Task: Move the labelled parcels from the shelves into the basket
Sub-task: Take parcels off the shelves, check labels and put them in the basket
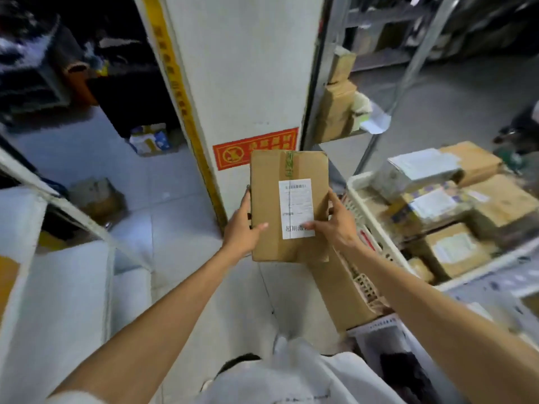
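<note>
Head view: flat rectangular brown cardboard parcel is being held upright in the air between both hands, just left of the basket and in front of a white square pillar. A white printed paper label with a barcode is sitting on its front face, and a strip of green-marked tape is running down its top seam. The left hand is grasping the parcel's left edge, thumb lying across the front. The right hand is gripping the right edge, thumb pressing on the label's lower corner. A white plastic lattice-walled basket is standing to the right, holding several labelled brown cardboard boxes and a pale wrapped packet lying on top. A longer plain cardboard box is leaning against the basket's near wall. A red rectangular sign is showing on the pillar behind the parcel.
</note>
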